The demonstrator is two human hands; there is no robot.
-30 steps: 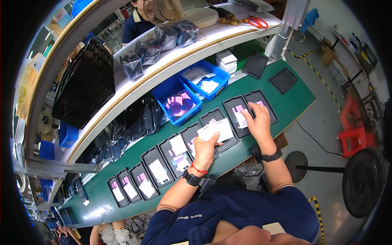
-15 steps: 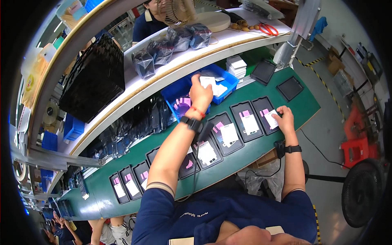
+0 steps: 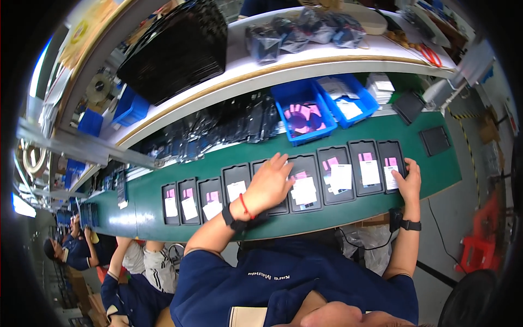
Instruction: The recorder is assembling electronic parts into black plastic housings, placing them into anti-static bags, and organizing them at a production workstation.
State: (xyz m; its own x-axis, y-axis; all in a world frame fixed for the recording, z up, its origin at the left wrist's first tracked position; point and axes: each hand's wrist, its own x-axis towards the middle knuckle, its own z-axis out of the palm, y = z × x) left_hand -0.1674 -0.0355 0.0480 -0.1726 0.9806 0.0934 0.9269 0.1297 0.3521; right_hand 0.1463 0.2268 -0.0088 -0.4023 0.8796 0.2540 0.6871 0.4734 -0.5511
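Observation:
A row of shallow black trays [image 3: 337, 199] lies on the table, each holding white cards and pink pieces where visible. My left hand [image 3: 269, 182] hovers over the middle of the row, palm down, fingers apart and holding nothing visible. It partly hides one tray and borders another with a white card [image 3: 304, 192]. At the right end, my right hand [image 3: 411, 182] is closed on the edge of the last tray [image 3: 384, 149]. Its thumb lies inside, beside a white card [image 3: 391, 178], with the fingers along the outer side.
Behind the row stand a blue bin [image 3: 281, 103] of pink and purple pieces and a blue bin [image 3: 372, 103] of white papers. Black plastic-wrapped pieces [image 3: 229, 122] line the back. Another black tray [image 3: 434, 141] lies far right. A shelf [image 3: 327, 70] overhangs; co-workers sit left.
My left hand has come back from the blue bins to the trays, and the white card it held is gone from it. At the right-end tray, the white card now lies straighter.

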